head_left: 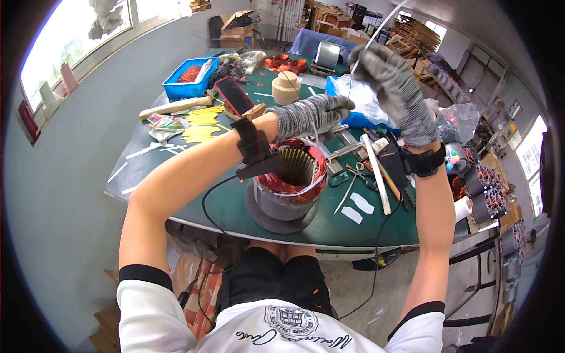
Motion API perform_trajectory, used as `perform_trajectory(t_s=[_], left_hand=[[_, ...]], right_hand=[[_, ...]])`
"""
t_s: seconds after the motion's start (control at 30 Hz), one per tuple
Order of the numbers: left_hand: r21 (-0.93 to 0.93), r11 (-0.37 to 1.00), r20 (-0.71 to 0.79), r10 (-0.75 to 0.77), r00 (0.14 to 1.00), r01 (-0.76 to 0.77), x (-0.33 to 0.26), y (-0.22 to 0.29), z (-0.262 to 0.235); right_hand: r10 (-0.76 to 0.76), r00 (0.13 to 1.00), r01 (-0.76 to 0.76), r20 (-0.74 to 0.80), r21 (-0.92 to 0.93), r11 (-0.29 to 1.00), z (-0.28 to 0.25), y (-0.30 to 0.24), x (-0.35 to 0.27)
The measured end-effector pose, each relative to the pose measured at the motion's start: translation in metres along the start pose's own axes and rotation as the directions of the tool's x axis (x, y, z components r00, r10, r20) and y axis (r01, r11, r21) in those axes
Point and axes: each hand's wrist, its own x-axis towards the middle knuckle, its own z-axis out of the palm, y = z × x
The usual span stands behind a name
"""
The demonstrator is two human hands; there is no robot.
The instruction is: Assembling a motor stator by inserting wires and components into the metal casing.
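Note:
A motor stator (281, 203) stands upright on the green table in front of me, its grey cylinder on a dark round base. Red copper windings (321, 170) ring its top, bound with white cord. From the windings a white cord (318, 136) rises to my left hand (312, 115), which is gloved in grey knit and closed with fingers pinched together just above the stator. My right hand (397, 88), in a matching glove, is raised higher to the right and curled around the cord. A pale length of it sticks up past those fingers.
Scissors (356, 170), a white stick (376, 173) and other tools lie right of the stator. Left are yellow strips (202, 123), a phone (233, 96) on a wooden stand and a blue bin (187, 79). A beige spool (286, 88) stands behind.

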Motion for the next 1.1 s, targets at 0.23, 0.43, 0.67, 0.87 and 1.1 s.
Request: perform_trajectory(t_s=[0.23,0.43,0.67,0.87,1.1], left_hand=[[-0.091,0.971,-0.111,0.213,0.971,-0.223,0.023,0.017,-0.007],[-0.161,0.978,-0.178,0.105,0.978,-0.134,0.018,0.021,-0.007],[-0.148,0.977,-0.157,0.131,0.979,-0.155,0.018,0.018,-0.008],[-0.155,0.978,-0.169,0.116,0.979,-0.142,0.021,0.018,-0.008],[-0.15,0.979,-0.157,0.112,0.981,-0.136,0.026,0.017,-0.008]], right_hand=[[-0.182,0.977,0.178,-0.114,-0.044,0.983,-0.027,-0.061,0.011],[0.086,0.936,-0.195,-0.341,-0.3,0.934,-0.011,-0.02,-0.013],[0.063,0.946,-0.153,-0.318,-0.267,0.951,-0.002,-0.021,-0.014],[0.041,0.942,-0.151,-0.333,-0.309,0.939,-0.001,-0.021,-0.011],[0.022,0.953,-0.136,-0.303,-0.36,0.923,-0.007,-0.019,-0.011]])
